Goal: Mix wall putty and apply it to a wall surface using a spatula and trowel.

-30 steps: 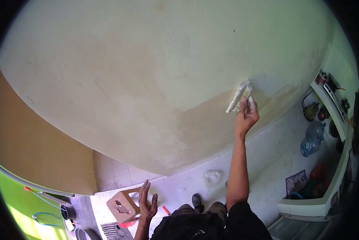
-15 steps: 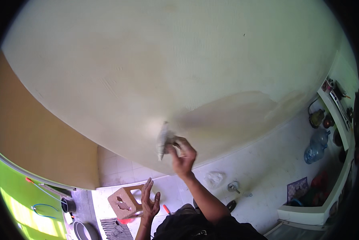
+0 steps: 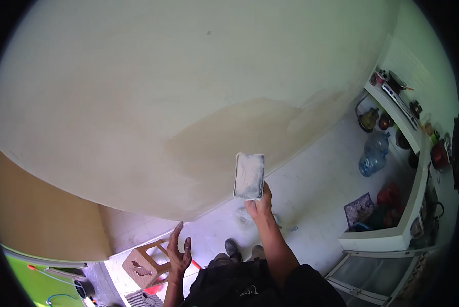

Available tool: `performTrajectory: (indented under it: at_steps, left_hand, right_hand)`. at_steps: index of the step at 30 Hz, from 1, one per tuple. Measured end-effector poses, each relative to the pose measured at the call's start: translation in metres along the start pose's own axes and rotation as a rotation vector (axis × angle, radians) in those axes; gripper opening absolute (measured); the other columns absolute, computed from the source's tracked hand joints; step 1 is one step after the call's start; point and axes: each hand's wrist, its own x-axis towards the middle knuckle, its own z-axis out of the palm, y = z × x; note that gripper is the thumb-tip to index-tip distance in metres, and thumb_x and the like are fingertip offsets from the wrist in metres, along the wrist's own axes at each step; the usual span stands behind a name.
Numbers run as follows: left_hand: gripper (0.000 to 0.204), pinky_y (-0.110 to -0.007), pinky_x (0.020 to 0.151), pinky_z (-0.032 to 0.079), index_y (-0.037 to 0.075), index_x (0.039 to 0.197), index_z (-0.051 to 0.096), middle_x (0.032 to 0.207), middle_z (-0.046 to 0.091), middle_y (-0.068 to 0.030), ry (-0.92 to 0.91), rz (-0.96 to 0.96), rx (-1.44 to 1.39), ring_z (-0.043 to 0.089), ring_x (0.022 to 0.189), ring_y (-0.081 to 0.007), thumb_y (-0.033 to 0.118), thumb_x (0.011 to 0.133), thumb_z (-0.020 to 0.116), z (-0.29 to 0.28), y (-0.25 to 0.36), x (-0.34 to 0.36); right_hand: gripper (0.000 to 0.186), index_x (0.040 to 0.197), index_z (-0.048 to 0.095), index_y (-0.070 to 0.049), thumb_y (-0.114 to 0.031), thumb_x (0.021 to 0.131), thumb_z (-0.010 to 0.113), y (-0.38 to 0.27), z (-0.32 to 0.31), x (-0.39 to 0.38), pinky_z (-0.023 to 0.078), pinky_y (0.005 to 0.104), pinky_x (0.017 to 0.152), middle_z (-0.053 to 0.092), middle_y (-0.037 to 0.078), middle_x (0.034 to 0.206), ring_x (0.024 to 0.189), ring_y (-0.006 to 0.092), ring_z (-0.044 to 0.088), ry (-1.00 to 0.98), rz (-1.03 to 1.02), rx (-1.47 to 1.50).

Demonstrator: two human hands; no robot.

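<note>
My right hand (image 3: pixel 260 203) grips a flat rectangular hand tool (image 3: pixel 250 176) from behind and below. Its broad face is turned toward me, smeared with white material and edged in dark grey. I cannot tell whether it is a trowel or a sanding block; its handle is hidden. The tool appears apart from the large pale wall (image 3: pixel 137 102). A darker, damp-looking patch (image 3: pixel 229 128) spreads over the wall's lower part. My left hand (image 3: pixel 178 251) is raised at the lower left, fingers stretched and apart, holding nothing, near a brown plastic stool (image 3: pixel 140 267).
Clear plastic wrapping (image 3: pixel 243 217) lies on the pale tiled floor (image 3: pixel 311 199). Blue water bottles (image 3: pixel 374 154) stand at the right under a white counter (image 3: pixel 401 110). A glass-fronted cabinet (image 3: pixel 375 273) is at the lower right, a black bucket (image 3: pixel 84 287) at the lower left.
My right hand has brought the tool away from the wall, to the right, and turned its white face toward me. The view has shifted rightward. My left hand stays raised and open.
</note>
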Motion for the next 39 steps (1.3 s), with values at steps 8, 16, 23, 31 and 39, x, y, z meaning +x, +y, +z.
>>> performTrajectory:
  at_steps: [8, 16, 23, 31, 39]
  left_hand:
    - [0.038, -0.040, 0.093, 0.061, 0.004, 0.131, 0.069, 0.125, 0.073, -0.0183, -0.359, 0.051, -0.211, 0.074, 0.109, -0.0345, 0.001, 0.093, 0.073, 0.093, 0.069, 0.012]
    - [0.045, -0.042, 0.097, 0.060, 0.009, 0.138, 0.064, 0.132, 0.071, -0.0174, -0.443, 0.129, -0.189, 0.070, 0.118, -0.0382, 0.006, 0.094, 0.074, 0.145, 0.111, -0.004]
    - [0.047, -0.042, 0.100, 0.059, 0.008, 0.137, 0.065, 0.133, 0.070, -0.0167, -0.352, -0.002, -0.105, 0.069, 0.122, -0.0384, 0.001, 0.091, 0.072, 0.149, 0.129, -0.031]
    - [0.042, -0.046, 0.100, 0.059, 0.012, 0.140, 0.064, 0.134, 0.069, -0.0155, -0.356, -0.137, -0.037, 0.068, 0.120, -0.0393, 0.007, 0.098, 0.067, 0.151, 0.166, -0.057]
    - [0.045, -0.046, 0.104, 0.057, 0.012, 0.141, 0.064, 0.135, 0.069, -0.0172, -0.430, -0.285, -0.056, 0.066, 0.123, -0.0405, 0.009, 0.096, 0.068, 0.161, 0.173, -0.091]
  right_hand:
    - [0.047, 0.145, 0.055, -0.001, -0.030, 0.108, 0.059, -0.069, -0.047, -0.073, 0.050, 0.0379, 0.112, 0.066, 0.008, 0.137, 0.126, 0.0202, 0.064, 0.253, 0.109, -0.019]
    - [0.042, 0.141, 0.058, 0.001, -0.008, 0.100, 0.060, -0.141, -0.094, -0.069, 0.057, 0.0400, 0.102, 0.071, 0.012, 0.127, 0.115, 0.0234, 0.070, 0.145, 0.007, -0.226]
    - [0.060, 0.150, 0.048, 0.003, 0.003, 0.093, 0.066, -0.188, -0.104, -0.036, 0.051, 0.0482, 0.110, 0.064, 0.014, 0.137, 0.125, 0.0281, 0.064, 0.188, -0.083, -0.315]
    - [0.053, 0.136, 0.059, 0.005, 0.005, 0.083, 0.055, -0.226, -0.123, 0.009, 0.054, 0.0407, 0.109, 0.066, 0.013, 0.134, 0.124, 0.0273, 0.066, 0.168, -0.125, -0.358]
    - [0.047, 0.136, 0.059, -0.001, -0.003, 0.089, 0.057, -0.212, -0.153, -0.010, 0.054, 0.0413, 0.109, 0.065, 0.013, 0.136, 0.126, 0.0265, 0.065, 0.280, -0.053, -0.336]
